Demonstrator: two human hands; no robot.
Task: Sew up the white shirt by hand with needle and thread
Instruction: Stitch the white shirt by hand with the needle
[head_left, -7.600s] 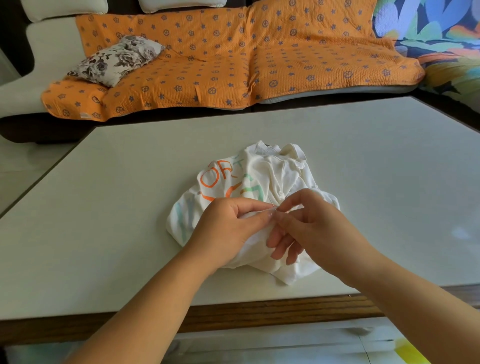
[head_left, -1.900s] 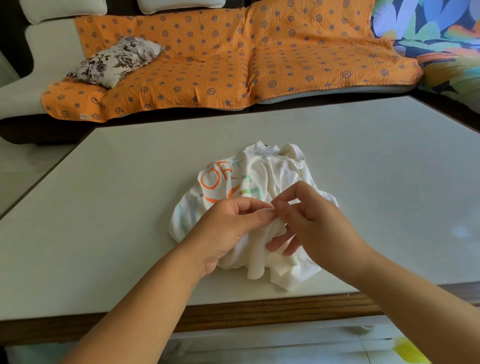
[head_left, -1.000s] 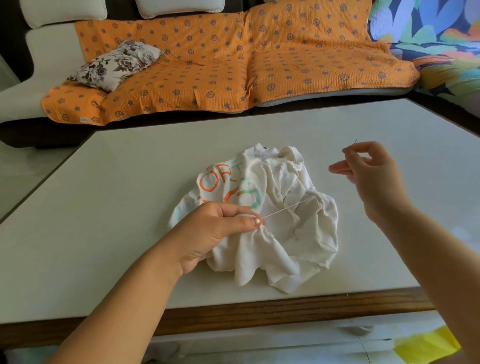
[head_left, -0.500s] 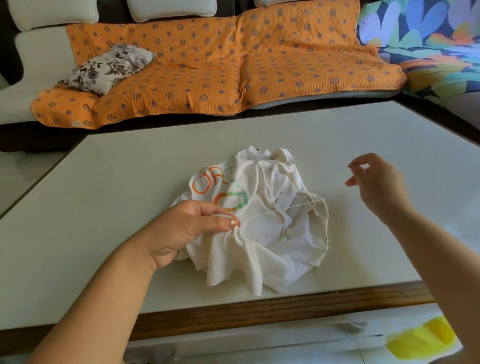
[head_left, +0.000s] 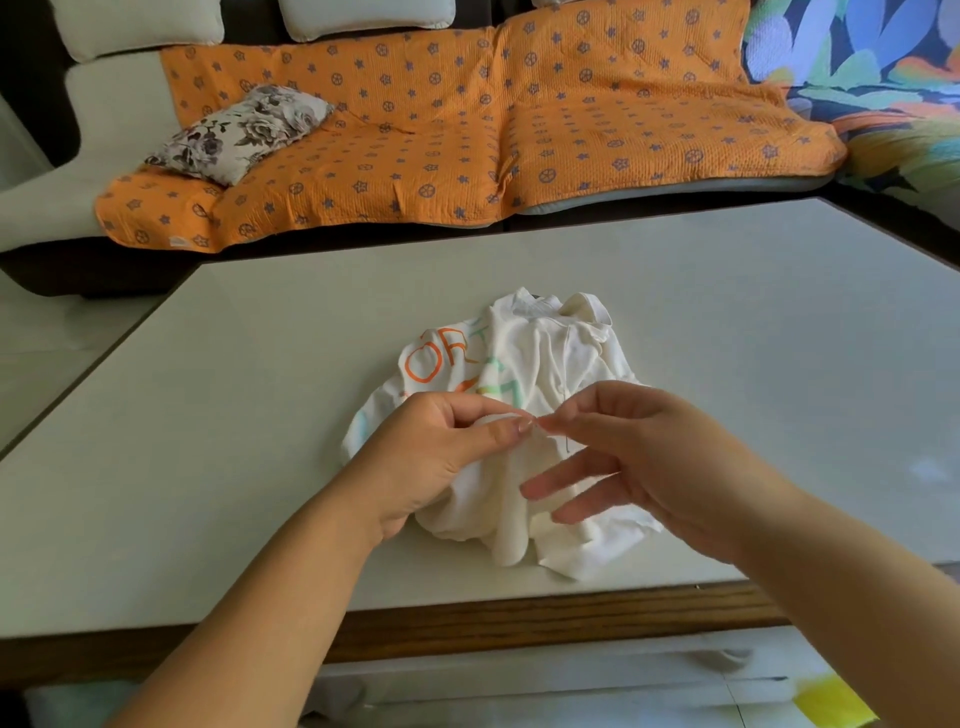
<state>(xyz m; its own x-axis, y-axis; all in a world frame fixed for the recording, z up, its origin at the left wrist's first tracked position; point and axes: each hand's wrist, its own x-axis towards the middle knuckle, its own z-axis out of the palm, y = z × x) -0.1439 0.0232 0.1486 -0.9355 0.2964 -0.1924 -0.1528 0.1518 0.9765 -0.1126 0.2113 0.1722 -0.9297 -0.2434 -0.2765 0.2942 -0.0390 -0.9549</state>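
Fingers, left hand (head_left: 436, 457): thumb (head_left: 511, 428) and forefinger closed tightly on a raised fold of the crumpled white cotton shirt with orange and green lettering (head_left: 540, 353). The other left fingers are tucked under the palm, hidden from view.

Fingers, right hand (head_left: 649, 457): forefinger (head_left: 576, 402) and thumb meet tip to tip in a narrow pinch just beside the left thumbnail. The remaining three fingers (head_left: 563, 480) are spread straight over the cloth; whether they touch it cannot be told.

Hard to make out: the thin steel needle (head_left: 537, 422) shows only as a pale sliver in the right pinch, between the two sets of fingertips; its length and direction are not resolvable. A short fine grey line lies just below the pinch; thread or crease, cannot tell. The stitched seam itself is covered by both hands.

Shirt position: bunched on the pale grey table top (head_left: 260, 389), near the front wooden edge (head_left: 519, 618), collar end away from the person. Its near hem hangs in folds beneath the wrists.

Cut off: both forearms leave the lower frame border. A yellow object (head_left: 831, 701) at the bottom right is partly out of frame, unidentified.

Background: sofa under an orange quilted star-print cover (head_left: 467, 130), with a grey floral cushion (head_left: 244, 130) on its left part.
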